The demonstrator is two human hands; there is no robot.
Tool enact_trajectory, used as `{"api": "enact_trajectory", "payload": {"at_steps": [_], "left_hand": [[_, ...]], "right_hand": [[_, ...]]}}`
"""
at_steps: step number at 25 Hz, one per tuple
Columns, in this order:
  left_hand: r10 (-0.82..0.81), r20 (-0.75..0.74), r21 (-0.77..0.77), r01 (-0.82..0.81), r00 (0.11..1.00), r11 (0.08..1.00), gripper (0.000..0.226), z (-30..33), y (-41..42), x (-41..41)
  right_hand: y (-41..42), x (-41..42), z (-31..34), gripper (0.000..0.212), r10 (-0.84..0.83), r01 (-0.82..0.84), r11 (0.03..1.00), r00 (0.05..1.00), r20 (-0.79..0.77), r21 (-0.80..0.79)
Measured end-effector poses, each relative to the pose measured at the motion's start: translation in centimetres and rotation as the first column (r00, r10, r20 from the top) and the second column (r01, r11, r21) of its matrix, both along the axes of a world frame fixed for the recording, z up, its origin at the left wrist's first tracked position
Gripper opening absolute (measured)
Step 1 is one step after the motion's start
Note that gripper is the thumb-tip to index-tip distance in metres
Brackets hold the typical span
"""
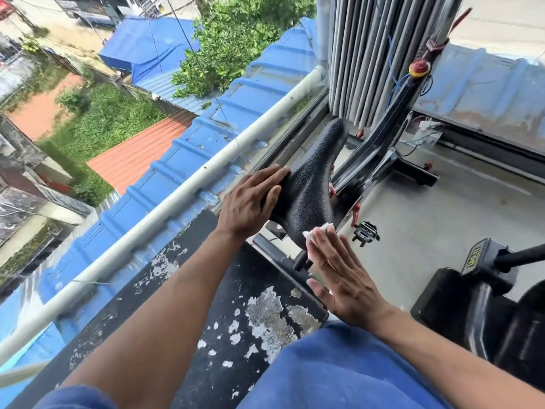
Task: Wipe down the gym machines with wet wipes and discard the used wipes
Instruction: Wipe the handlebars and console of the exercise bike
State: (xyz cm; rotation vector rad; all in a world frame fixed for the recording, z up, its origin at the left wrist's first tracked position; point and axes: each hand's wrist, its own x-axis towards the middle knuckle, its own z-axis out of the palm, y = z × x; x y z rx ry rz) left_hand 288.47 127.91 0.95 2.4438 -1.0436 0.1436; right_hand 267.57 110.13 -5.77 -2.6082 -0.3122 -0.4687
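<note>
A black textured bike saddle (312, 178) of a spin bike stands in the middle of the head view. My left hand (250, 199) lies flat against the saddle's left side, fingers straight. My right hand (342, 276) has straight fingers and presses a white wet wipe (314, 236) against the saddle's rear right edge. Only a small crumpled part of the wipe shows beyond my fingertips.
The bike's black frame (383, 137) with a red knob (418, 67) runs up to the right. A pedal (365, 231) hangs below the saddle. Another black machine (483, 290) stands at the right. A peeling black ledge (236, 305) and a window lie to the left.
</note>
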Motion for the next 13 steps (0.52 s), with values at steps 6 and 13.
{"api": "enact_trajectory", "payload": {"at_steps": [6,13], "left_hand": [[0.007,-0.005,-0.011,-0.007,1.0,1.0,0.046,0.2,0.0,0.0],[0.038,0.006,-0.027,-0.038,0.999,0.999,0.046,0.3,-0.2,-0.3]], "right_hand": [[1.8,3.3,3.4,0.079,-0.086,0.143,0.898,0.984,-0.154,0.416],[1.6,3.7,4.1,0.081,-0.011,0.143,0.852,0.967,-0.255,0.504]]}}
